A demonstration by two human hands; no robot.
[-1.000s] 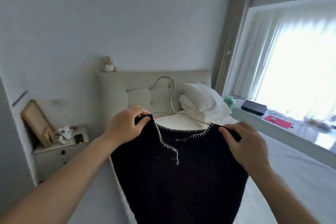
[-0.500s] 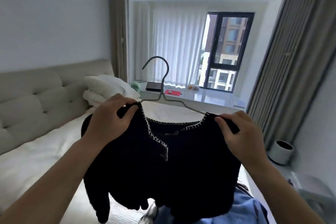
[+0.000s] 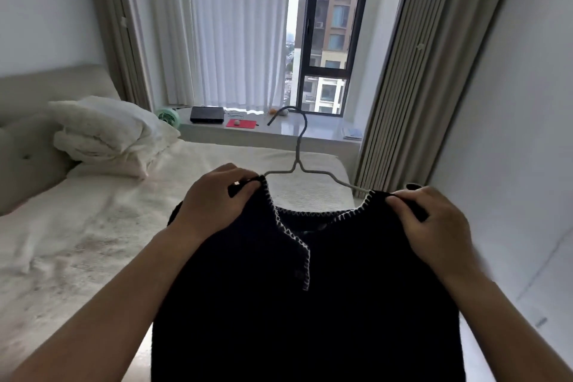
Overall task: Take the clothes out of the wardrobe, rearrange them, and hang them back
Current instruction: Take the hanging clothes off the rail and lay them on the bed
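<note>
A black knit cardigan (image 3: 310, 304) with white stitched edging and dark buttons hangs on a grey wire hanger (image 3: 296, 161), held up in front of me. My left hand (image 3: 214, 205) grips its left shoulder, with fingers curled over the fabric. Its right shoulder is pinched by my right hand (image 3: 434, 223). The hanger's hook points up and to the left, above the neckline. The wardrobe is not in view.
A bed (image 3: 93, 226) with white sheets and stacked pillows (image 3: 105, 133) lies to the left. Beyond it a window ledge (image 3: 294, 133) carries a black box, a red pad and a green fan. Grey curtains (image 3: 418, 87) and a white wall (image 3: 511, 133) stand at the right.
My view has swung right, from the headboard and nightstand to the window and right wall. Both hands keep the same hold on the cardigan's shoulders.
</note>
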